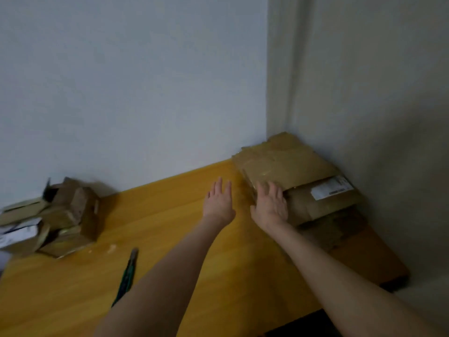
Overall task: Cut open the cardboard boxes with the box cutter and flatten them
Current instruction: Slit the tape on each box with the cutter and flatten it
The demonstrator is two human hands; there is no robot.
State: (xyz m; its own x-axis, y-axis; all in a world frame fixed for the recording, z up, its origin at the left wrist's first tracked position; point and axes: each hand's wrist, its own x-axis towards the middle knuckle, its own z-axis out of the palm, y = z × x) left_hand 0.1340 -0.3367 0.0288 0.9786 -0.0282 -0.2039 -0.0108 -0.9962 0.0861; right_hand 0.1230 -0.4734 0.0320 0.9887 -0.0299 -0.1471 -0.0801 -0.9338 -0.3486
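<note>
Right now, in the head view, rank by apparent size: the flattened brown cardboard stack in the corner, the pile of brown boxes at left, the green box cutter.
1. flattened brown cardboard stack
2. pile of brown boxes, cropped by frame edge
3. green box cutter, partly behind left forearm

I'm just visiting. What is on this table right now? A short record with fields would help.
Surface: wooden table, in a wall corner
Flattened: cardboard stack in the corner, at the right
Not flattened: boxes piled at the left
Tool: box cutter lying on the table, unheld
Left hand: open, beside the stack
Right hand: open, flat on the stack's edge
</note>
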